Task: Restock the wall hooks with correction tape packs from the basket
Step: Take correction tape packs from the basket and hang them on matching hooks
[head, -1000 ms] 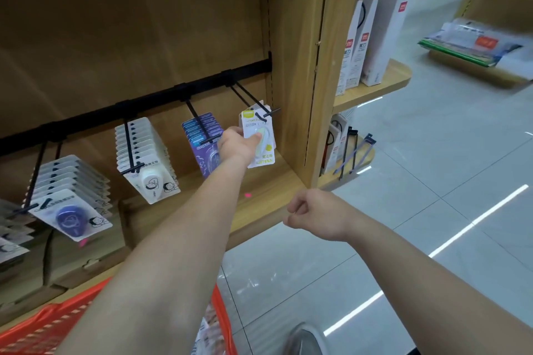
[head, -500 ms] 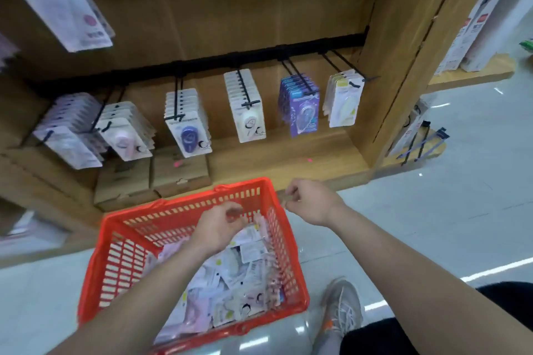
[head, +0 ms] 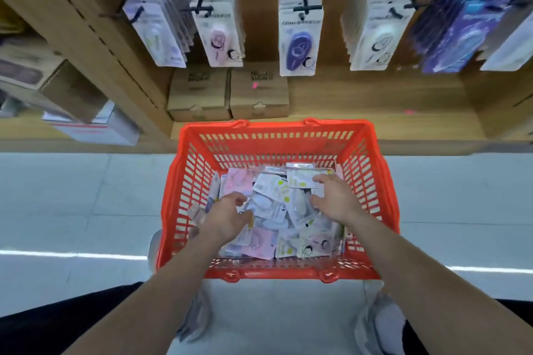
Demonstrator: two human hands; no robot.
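Note:
A red plastic basket [head: 277, 127] stands on the floor below me, full of loose correction tape packs [head: 271, 210] in white, pink and lilac. Both my hands are inside it. My left hand [head: 227, 217] curls its thumb and fingers on the edge of a pack at the left of the pile. Over to the right, my right hand [head: 336, 202] lies with spread fingers on a white pack with yellow-green marks. Above, black wall hooks carry rows of packs: pale lilac [head: 161, 29], pink [head: 219, 34], blue [head: 298, 46], white [head: 375, 37], dark purple [head: 455, 29].
Two small cardboard boxes [head: 199, 95] [head: 259, 92] sit on the wooden bottom shelf [head: 375, 101] right behind the basket. A wooden upright [head: 95, 46] divides off the left bay, which holds more boxes. My shoes [head: 380, 323] stand on grey floor tiles close to the basket.
My view dropped from the hooks to the basket. My left hand left the hung yellow-green pack and went down into the basket. My right hand unclenched and followed it in.

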